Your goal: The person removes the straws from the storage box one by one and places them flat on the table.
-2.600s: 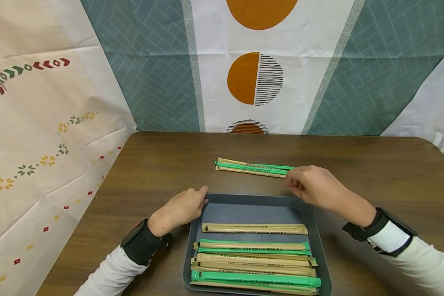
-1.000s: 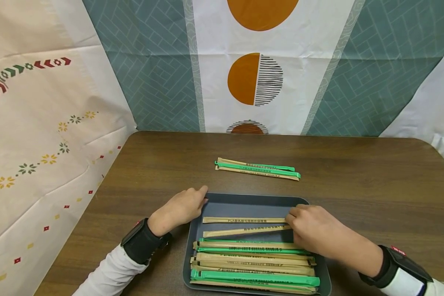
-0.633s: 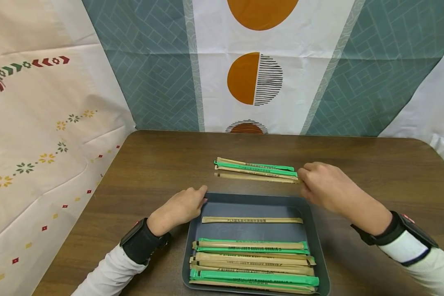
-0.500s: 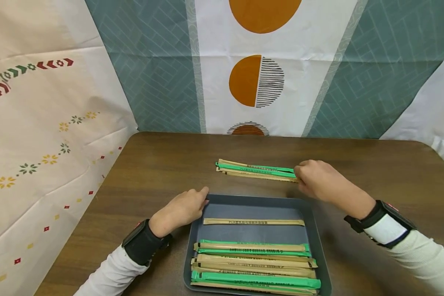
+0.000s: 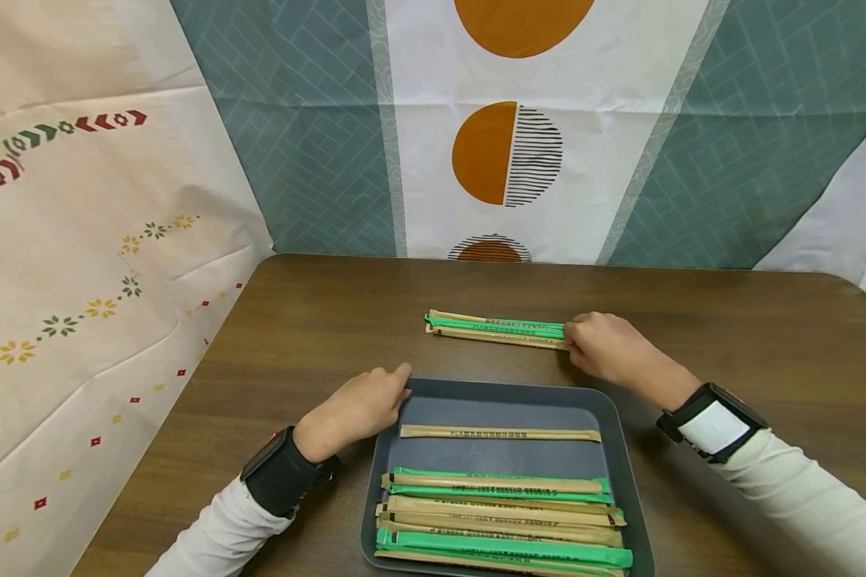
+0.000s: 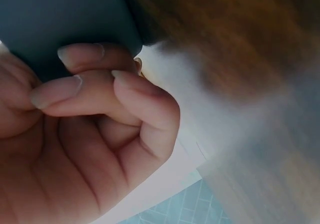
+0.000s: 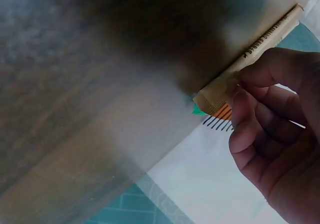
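My left hand (image 5: 357,406) grips the far left corner of a dark grey tray (image 5: 624,457); in the left wrist view its fingers (image 6: 82,91) curl at the tray's edge. Beyond the tray, my right hand (image 5: 609,346) pinches the right end of a tan paper-wrapped straw (image 5: 501,338), which lies along the near side of a small row of green and tan wrapped straws (image 5: 491,324). In the right wrist view, thumb and fingertips hold the tan straw (image 7: 267,41) near its end, with a bit of green wrapper (image 7: 198,110) showing behind it.
Inside the tray, one tan wrapped straw (image 5: 501,433) lies apart near the far side. Several green and tan wrapped straws (image 5: 501,529) fill its near part. The wooden table (image 5: 317,320) ends at a patterned cloth (image 5: 296,160) behind.
My right hand took a tan straw out of the tray, carried it to the far row and drew it left against the others. My left hand stayed at the tray corner.
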### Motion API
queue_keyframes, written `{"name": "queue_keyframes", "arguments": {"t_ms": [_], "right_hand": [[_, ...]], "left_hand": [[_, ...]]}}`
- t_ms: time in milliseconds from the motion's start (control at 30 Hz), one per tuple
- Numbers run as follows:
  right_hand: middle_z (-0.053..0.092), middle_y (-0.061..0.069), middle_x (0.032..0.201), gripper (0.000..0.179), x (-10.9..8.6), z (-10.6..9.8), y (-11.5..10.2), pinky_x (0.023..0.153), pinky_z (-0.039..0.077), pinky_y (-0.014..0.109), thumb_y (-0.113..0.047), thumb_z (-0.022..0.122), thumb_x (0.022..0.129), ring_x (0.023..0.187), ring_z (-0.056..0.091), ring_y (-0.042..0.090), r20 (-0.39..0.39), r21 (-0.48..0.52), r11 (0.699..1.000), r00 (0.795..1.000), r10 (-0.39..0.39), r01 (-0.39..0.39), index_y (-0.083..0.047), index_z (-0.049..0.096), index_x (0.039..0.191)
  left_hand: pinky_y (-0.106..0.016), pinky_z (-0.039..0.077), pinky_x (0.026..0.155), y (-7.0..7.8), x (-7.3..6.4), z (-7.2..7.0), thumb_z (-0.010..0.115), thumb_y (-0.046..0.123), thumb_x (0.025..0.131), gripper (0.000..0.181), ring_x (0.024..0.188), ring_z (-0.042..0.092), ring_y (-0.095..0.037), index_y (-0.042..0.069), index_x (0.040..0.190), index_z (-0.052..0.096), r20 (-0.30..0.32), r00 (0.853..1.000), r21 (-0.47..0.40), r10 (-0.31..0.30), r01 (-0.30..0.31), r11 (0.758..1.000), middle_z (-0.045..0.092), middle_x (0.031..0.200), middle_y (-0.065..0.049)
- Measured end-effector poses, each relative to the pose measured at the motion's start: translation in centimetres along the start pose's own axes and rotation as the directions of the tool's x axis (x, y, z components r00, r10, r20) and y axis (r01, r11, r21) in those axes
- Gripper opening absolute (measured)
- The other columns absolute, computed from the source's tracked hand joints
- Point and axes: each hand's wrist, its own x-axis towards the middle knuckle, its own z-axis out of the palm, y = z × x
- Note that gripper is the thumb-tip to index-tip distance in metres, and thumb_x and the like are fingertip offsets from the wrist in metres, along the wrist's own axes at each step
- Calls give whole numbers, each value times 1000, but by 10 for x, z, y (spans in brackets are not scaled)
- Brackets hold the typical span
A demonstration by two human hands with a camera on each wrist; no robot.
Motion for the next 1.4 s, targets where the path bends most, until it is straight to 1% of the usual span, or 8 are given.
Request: {"name": "queue_keyframes", "arguments": {"t_ms": [267, 467, 567, 667, 800, 967, 1200, 1400], "right_hand": [[59, 5, 76, 14, -13, -14, -11, 51, 46, 30, 7, 71, 75, 63, 58, 17, -105, -47, 999, 995, 1, -6, -3, 66, 84], [63, -2, 77, 21, -31, -29, -36, 54, 46, 22, 7, 78, 70, 62, 53, 4, -231, 127, 977, 963, -136, 168, -7, 69, 83], [63, -4, 79, 20, -41, -29, -56, 55, 46, 18, 3, 79, 72, 65, 55, 2, -176, 175, 951, 958, -226, 256, -9, 70, 85], [60, -4, 78, 17, -46, -24, -72, 56, 47, 19, -4, 79, 76, 65, 56, 4, -57, 134, 954, 963, -263, 268, -10, 69, 88], [52, -5, 73, 16, -49, -13, -82, 54, 44, 22, -9, 79, 78, 62, 51, 8, 62, 13, 974, 972, -227, 226, -12, 66, 87], [50, -3, 71, 17, -51, -5, -86, 50, 41, 23, -6, 78, 77, 60, 50, 10, 82, -47, 978, 977, -198, 202, -12, 63, 81], [49, -4, 68, 15, -54, -4, -86, 49, 39, 20, -2, 75, 79, 58, 47, 8, 27, -34, 977, 977, -212, 213, -11, 64, 79], [57, -2, 76, 23, -52, -23, -75, 52, 44, 17, 3, 80, 70, 61, 54, 5, -168, 61, 965, 955, -243, 256, -9, 66, 84]], "left_hand": [[-27, 32, 50, 1, -1, 0, 55, 11, 99, 9, 52, 47, -15, 4, 98, 50, 8, 1000, 0, -5, 5, 1000, 46, 62, -6], [-26, 31, 48, 1, -2, -3, 55, 11, 99, 10, 49, 47, -15, 3, 99, 50, -4, 1000, 9, 17, -17, 1000, 45, 61, -6], [-26, 31, 49, 0, -2, -4, 54, 11, 99, 9, 50, 47, -15, 3, 99, 49, -5, 1000, 13, 16, -16, 1000, 45, 61, -6], [-27, 30, 49, 0, -3, -5, 54, 11, 99, 9, 50, 46, -17, 4, 98, 49, 1, 1000, 12, -1, 1, 1000, 45, 61, -7], [-28, 31, 50, 2, -3, -4, 54, 11, 99, 9, 51, 47, -17, 4, 98, 49, 8, 1000, 9, -7, 7, 1000, 45, 62, -7], [-27, 33, 50, 2, -2, -2, 54, 11, 99, 9, 51, 47, -16, 3, 96, 49, -4, 1000, 3, 10, -10, 1000, 45, 62, -6], [-26, 29, 49, 1, -4, -1, 54, 8, 99, 10, 47, 42, -16, 3, 92, 47, -25, 998, 3, 54, -54, 999, 41, 57, -5], [-28, 30, 49, 3, -4, -1, 54, 7, 98, 8, 48, 42, -17, 1, 97, 48, -17, 999, 9, 38, -38, 999, 44, 60, -7]]}}
